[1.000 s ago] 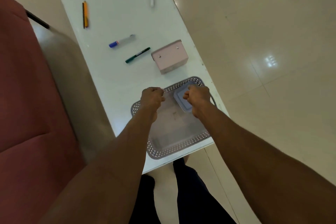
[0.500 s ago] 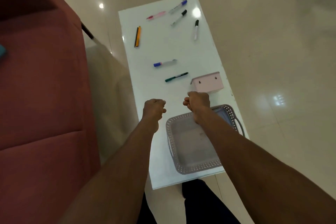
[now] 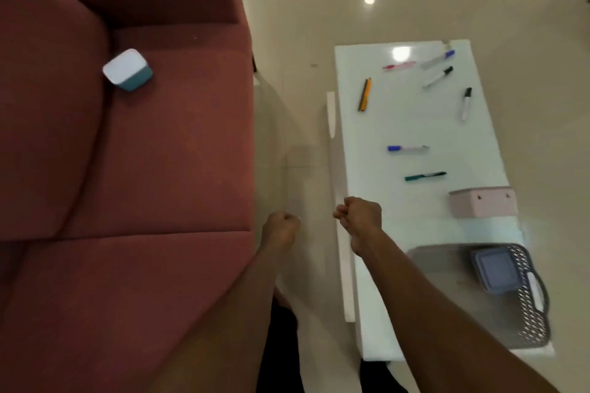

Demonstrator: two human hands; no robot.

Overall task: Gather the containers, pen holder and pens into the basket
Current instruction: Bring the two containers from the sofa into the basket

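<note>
Both hands are balled into fists and holding nothing. The left hand (image 3: 281, 228) hangs over the floor gap between the red sofa (image 3: 127, 169) and the white table (image 3: 415, 124), and the right hand (image 3: 362, 217) sits just over the table's near left edge.

The grey perforated basket (image 3: 530, 313) is at the near end of the table, with a blue lidded container (image 3: 496, 269) lying inside at its far right side. Just past the basket is the pink pen holder (image 3: 482, 202), on its side.

Pens are scattered further up the table: a green pen (image 3: 424, 176), a blue-capped marker (image 3: 407, 148), an orange pen (image 3: 365, 94), a black-capped marker (image 3: 466, 104), another black-capped one (image 3: 438, 77), a blue-tipped marker (image 3: 438, 59) and a pink pen (image 3: 398, 66).

One more container, teal with a white lid (image 3: 127, 70), is way over on the sofa seat, well apart from everything else.
</note>
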